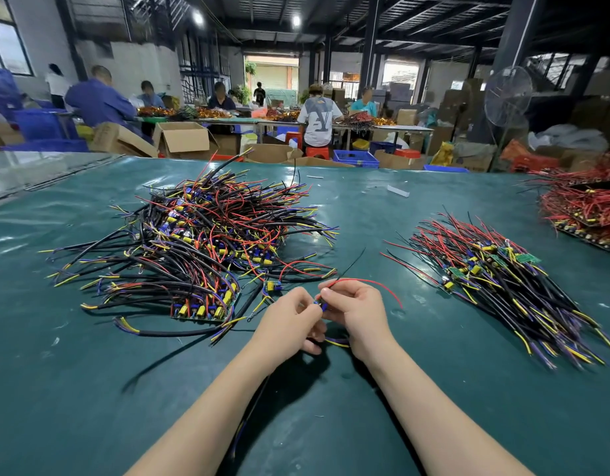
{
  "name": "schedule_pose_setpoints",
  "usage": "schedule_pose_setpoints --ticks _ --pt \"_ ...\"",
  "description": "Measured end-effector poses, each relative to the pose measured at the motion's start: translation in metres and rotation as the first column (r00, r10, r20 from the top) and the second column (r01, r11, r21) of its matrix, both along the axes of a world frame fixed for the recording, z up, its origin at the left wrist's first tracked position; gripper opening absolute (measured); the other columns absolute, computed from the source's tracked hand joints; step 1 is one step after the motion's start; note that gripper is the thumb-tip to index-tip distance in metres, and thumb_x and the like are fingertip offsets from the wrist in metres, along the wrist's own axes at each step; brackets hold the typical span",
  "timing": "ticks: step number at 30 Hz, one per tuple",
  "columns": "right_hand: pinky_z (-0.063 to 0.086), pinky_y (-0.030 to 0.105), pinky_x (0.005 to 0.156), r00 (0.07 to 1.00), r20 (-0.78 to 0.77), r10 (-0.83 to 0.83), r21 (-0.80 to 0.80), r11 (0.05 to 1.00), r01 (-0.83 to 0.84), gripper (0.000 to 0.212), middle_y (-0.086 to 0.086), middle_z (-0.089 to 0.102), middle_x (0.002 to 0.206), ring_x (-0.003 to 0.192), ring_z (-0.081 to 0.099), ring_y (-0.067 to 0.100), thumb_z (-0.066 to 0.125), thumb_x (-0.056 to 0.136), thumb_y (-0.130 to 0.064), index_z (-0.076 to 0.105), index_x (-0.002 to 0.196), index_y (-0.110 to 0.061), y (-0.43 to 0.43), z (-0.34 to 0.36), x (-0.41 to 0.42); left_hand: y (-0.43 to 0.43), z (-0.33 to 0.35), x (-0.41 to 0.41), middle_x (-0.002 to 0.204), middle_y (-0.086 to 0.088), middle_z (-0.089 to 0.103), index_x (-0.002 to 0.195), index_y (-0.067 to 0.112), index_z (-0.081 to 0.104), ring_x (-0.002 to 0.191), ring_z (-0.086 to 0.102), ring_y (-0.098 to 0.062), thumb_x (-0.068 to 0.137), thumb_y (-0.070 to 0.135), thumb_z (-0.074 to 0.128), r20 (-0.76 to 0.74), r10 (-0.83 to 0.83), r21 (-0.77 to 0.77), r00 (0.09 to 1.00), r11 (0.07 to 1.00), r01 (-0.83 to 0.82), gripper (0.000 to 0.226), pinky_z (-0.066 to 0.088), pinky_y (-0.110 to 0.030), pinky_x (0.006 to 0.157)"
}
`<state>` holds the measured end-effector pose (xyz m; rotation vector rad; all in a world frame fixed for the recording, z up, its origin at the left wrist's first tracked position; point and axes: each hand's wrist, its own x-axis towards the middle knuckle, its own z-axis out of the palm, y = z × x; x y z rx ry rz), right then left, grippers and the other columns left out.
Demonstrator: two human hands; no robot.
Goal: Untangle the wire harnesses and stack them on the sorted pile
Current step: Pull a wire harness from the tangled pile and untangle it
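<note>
Workshop, green worktop (365, 207). One harness (323, 306) is pinched by left hand (289, 324) and right hand (356, 310), fingers (331, 297) curled on it. Red lead (375, 282) trails right. Sorted pile (502, 280) lies well right of harness, right hand nearer; tangled pile (207, 235) lies left.

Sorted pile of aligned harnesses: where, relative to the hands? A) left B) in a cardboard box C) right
C: the aligned pile of black, red and yellow wire harnesses lies right of the right hand; the tangled heap lies ahead-left of the left hand.
</note>
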<state>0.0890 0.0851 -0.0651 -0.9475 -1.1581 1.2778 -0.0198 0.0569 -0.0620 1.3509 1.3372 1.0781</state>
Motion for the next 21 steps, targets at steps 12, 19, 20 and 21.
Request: schedule_pose_setpoints --ticks 12,19,20,21 --pt "0.052 0.018 0.048 0.98 -0.194 -0.037 0.008 0.999 0.04 0.025 -0.002 0.06 0.047 0.045 0.061 0.009 0.054 0.082 0.016 0.057 0.068 -0.005 -0.0025 0.0027 -0.0054 0.0029 0.0081 -0.0005 0.046 -0.004 0.056 0.071 0.009 0.051 0.032 0.041 -0.01 0.09 0.013 0.038 0.085 0.041 -0.117 0.996 0.993 -0.031 0.023 0.029 -0.016 0.037" --pt "0.049 0.016 0.047 0.981 -0.106 -0.161 0.065 0.984 0.168 0.027 -0.003 0.059 0.054 0.049 0.057 0.004 0.054 0.084 0.011 0.062 0.075 -0.013 -0.0009 -0.0003 -0.0052 0.0044 0.0054 -0.0013 0.049 -0.005 0.061 0.066 0.012 0.047 0.038 0.048 -0.01 0.09 0.008 0.043 0.097 -0.029 -0.119 0.995 0.992 0.041 0.024 0.036 -0.013 0.037" --pt "0.049 0.016 0.047 0.977 -0.111 -0.18 0.067 0.98 0.188 0.026 -0.001 0.059 0.057 0.049 0.057 0.003 0.055 0.084 0.01 0.062 0.074 -0.013 -0.0002 -0.0004 -0.004 0.0051 0.0055 -0.0004 0.051 -0.007 0.063 0.064 0.011 0.047 0.041 0.052 -0.012 0.089 0.005 0.043 0.147 -0.017 -0.13 0.989 0.991 0.036 0.025 0.041 -0.015 0.039" --pt "0.049 0.016 0.047 0.974 -0.12 -0.193 0.066 0.977 0.202 0.026 0.001 0.058 0.058 0.048 0.057 0.002 0.055 0.084 0.011 0.062 0.072 -0.011 0.0004 -0.0004 -0.0027 0.0055 0.0058 -0.0004 0.053 -0.009 0.064 0.063 0.01 0.047 0.044 0.056 -0.015 0.088 0.003 0.043 0.192 -0.006 -0.143 0.981 0.989 0.034 0.026 0.046 -0.017 0.041"
